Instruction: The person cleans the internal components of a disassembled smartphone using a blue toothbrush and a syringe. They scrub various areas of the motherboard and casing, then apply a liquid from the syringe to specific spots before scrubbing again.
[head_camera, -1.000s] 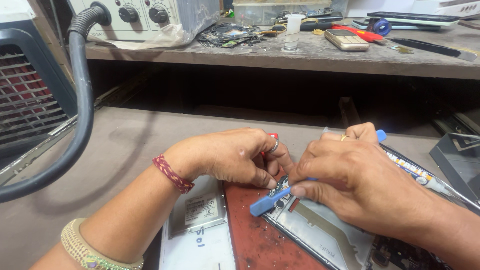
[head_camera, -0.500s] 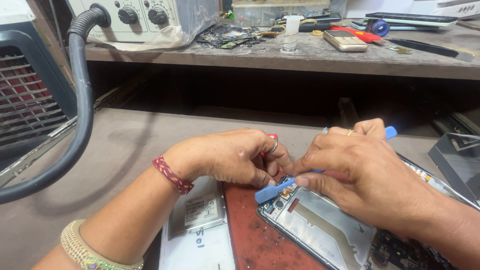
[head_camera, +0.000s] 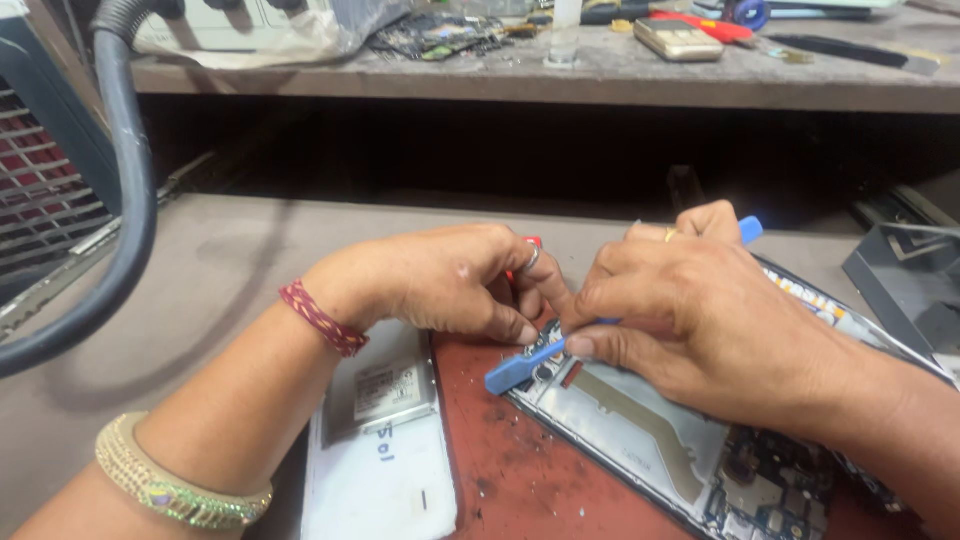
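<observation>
Entry, lower centre of frame. My right hand is pinched shut on a blue pry tool; its flat tip now lies lower and further left than half a second ago, out past the corner of the opened phone frame. I judge the blade has worked along that corner.

My left hand is curled, fingertips pressing the same corner; whether it grips anything I cannot tell.

Surroundings: red mat beneath; white back cover just left, touching the mat edge. Bare counter to the left offers room; black hose bounds the far left.
</observation>
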